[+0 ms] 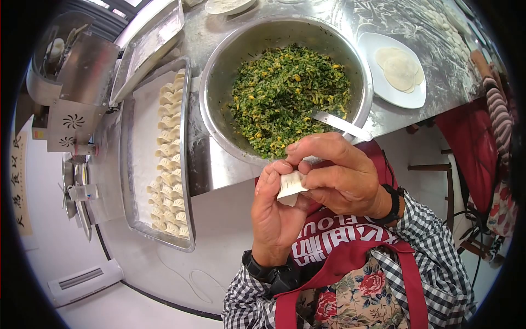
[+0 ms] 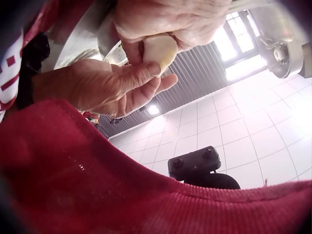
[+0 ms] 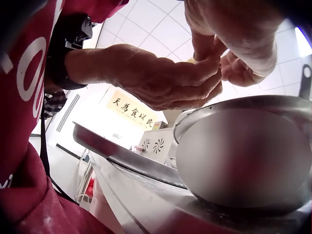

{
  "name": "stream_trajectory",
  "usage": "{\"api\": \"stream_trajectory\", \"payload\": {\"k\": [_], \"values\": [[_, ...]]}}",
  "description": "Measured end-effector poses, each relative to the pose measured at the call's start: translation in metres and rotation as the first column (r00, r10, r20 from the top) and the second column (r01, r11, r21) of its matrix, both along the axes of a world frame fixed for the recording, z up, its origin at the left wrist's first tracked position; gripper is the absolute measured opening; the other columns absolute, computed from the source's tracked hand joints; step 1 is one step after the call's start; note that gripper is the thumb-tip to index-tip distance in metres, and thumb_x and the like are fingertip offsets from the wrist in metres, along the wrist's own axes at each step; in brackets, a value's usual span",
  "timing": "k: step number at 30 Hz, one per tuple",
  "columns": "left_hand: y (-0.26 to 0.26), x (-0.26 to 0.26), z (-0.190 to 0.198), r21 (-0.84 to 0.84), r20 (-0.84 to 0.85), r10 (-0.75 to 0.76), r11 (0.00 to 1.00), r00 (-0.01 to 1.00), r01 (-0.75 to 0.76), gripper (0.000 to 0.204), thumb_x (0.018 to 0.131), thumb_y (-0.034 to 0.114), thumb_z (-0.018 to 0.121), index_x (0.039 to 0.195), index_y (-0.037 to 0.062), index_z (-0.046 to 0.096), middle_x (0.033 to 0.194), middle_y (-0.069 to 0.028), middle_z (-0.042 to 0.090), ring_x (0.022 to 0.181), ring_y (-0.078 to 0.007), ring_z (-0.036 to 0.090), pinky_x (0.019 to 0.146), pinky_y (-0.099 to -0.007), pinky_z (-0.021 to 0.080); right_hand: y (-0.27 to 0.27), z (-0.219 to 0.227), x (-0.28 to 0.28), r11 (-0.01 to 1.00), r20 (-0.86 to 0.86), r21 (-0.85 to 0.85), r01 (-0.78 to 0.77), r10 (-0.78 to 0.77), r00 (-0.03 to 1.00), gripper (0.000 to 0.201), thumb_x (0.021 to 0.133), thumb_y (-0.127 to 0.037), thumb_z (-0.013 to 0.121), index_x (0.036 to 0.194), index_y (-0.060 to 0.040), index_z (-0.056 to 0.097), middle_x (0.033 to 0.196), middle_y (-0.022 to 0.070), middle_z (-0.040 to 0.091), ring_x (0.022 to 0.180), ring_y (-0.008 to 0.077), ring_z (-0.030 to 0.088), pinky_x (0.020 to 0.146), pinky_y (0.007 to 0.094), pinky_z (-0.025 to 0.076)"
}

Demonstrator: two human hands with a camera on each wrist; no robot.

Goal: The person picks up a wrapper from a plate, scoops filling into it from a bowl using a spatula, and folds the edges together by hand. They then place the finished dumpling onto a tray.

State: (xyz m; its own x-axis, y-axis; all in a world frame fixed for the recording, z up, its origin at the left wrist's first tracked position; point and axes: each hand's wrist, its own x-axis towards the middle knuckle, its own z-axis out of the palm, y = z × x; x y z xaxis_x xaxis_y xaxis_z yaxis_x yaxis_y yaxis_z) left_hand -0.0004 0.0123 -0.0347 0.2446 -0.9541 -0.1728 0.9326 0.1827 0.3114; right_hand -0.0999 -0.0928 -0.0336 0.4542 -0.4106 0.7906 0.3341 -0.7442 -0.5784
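Note:
A pale dumpling (image 1: 290, 185) with pleats along its edge is between the two hands, just in front of the bowl. My left hand (image 1: 278, 219) holds it from the left, thumb and fingertips at its upper end. From the right, my right hand (image 1: 345, 178) pinches its edge between thumb and curled fingers. The left wrist view shows the smooth underside of the dumpling (image 2: 161, 51) between both hands. In the right wrist view the fingers hide most of it. A large steel bowl (image 1: 211, 118) of chopped green and yellow filling (image 1: 290, 93) stands just beyond the hands.
Rows of pleated dumplings (image 1: 174, 164) lie on a metal tray (image 1: 129, 181) to the left. A flat-handled utensil (image 1: 345, 127) leans in the bowl. Round wrappers (image 1: 399, 68) sit on a white plate (image 1: 378, 46) at right. A person's striped sleeve (image 1: 497, 115) shows far right.

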Motion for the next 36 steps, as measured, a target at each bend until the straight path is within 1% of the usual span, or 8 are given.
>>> {"api": "stream_trajectory", "payload": {"k": [11,13,17,21,23,29,35,36], "values": [[-0.001,-0.001,0.002,-0.019,-0.004,-0.006,1.000,1.000,0.006,0.018,0.090,0.014,0.044,0.103,0.0022,0.049,0.112,-0.0099,0.050,0.107,-0.0198,0.049,0.092,-0.0339,0.044,-0.002,0.002,-0.001,1.000,-0.055,0.005,-0.022,0.022,0.998,0.030,0.063,-0.007,0.076,0.086,-0.0060,0.057,0.104,0.0174,0.055,0.090,0.0287,0.058,0.070,0.0336,0.049],[-0.003,-0.003,0.008,0.071,0.039,-0.018,0.997,0.999,0.015,0.018,0.089,0.019,0.048,0.098,0.0038,0.049,0.108,-0.0104,0.051,0.099,-0.0189,0.052,0.078,-0.0312,0.048,-0.005,-0.001,-0.002,0.999,-0.053,0.016,-0.052,0.052,0.997,0.027,0.064,-0.007,0.075,0.085,-0.0059,0.058,0.104,0.0170,0.055,0.090,0.0288,0.058,0.070,0.0341,0.049],[-0.004,-0.004,0.008,0.131,0.047,0.002,0.991,0.999,-0.008,0.018,0.089,0.020,0.048,0.099,0.0043,0.049,0.107,-0.0103,0.052,0.098,-0.0187,0.052,0.077,-0.0304,0.048,-0.008,-0.001,-0.006,0.980,-0.058,0.119,-0.156,0.164,0.985,0.019,0.068,-0.006,0.072,0.082,-0.0045,0.059,0.101,0.0159,0.056,0.089,0.0286,0.057,0.073,0.0354,0.048],[-0.005,-0.004,0.009,0.133,0.062,-0.005,0.991,0.998,-0.003,0.019,0.090,0.020,0.048,0.100,0.0044,0.049,0.106,-0.0102,0.051,0.098,-0.0179,0.051,0.075,-0.0281,0.047,-0.006,0.000,-0.005,0.978,-0.056,0.133,-0.162,0.170,0.984,0.021,0.067,-0.006,0.072,0.083,-0.0043,0.059,0.099,0.0146,0.056,0.089,0.0277,0.056,0.075,0.0364,0.047],[-0.004,-0.004,0.010,0.107,0.062,-0.002,0.994,0.998,-0.005,0.019,0.090,0.020,0.047,0.100,0.0043,0.049,0.105,-0.0103,0.051,0.098,-0.0176,0.051,0.075,-0.0273,0.046,0.000,0.006,-0.001,0.976,-0.062,0.211,-0.043,0.057,0.996,0.017,0.066,-0.007,0.072,0.080,-0.0054,0.062,0.100,0.0114,0.056,0.083,0.0206,0.055,0.068,0.0289,0.046],[-0.003,-0.004,0.014,0.139,0.172,-0.065,0.989,0.983,0.042,0.026,0.094,0.027,0.038,0.099,0.0040,0.050,0.107,-0.0108,0.052,0.096,-0.0171,0.051,0.076,-0.0279,0.044,-0.008,-0.002,-0.007,0.963,-0.073,0.189,-0.191,0.208,0.975,0.020,0.065,-0.007,0.074,0.081,-0.0072,0.063,0.102,0.0116,0.056,0.089,0.0214,0.056,0.070,0.0287,0.047],[0.000,-0.002,0.014,0.127,0.104,-0.119,0.986,0.987,0.105,0.035,0.095,0.031,0.031,0.106,0.0040,0.051,0.110,-0.0096,0.052,0.097,-0.0166,0.051,0.078,-0.0286,0.043,-0.001,0.009,-0.005,0.965,-0.138,0.235,-0.119,0.154,0.978,0.018,0.065,-0.007,0.073,0.080,-0.0064,0.064,0.104,0.0120,0.055,0.094,0.0230,0.055,0.074,0.0298,0.048],[-0.002,-0.004,0.018,0.167,0.173,-0.137,0.980,0.975,0.108,0.037,0.096,0.032,0.030,0.107,0.0037,0.051,0.109,-0.0087,0.052,0.096,-0.0162,0.051,0.077,-0.0285,0.043,-0.002,0.007,-0.006,0.965,-0.138,0.236,-0.119,0.154,0.978,0.018,0.065,-0.007,0.073,0.080,-0.0064,0.064,0.104,0.0120,0.055,0.094,0.0230,0.055,0.074,0.0298,0.048]]}}
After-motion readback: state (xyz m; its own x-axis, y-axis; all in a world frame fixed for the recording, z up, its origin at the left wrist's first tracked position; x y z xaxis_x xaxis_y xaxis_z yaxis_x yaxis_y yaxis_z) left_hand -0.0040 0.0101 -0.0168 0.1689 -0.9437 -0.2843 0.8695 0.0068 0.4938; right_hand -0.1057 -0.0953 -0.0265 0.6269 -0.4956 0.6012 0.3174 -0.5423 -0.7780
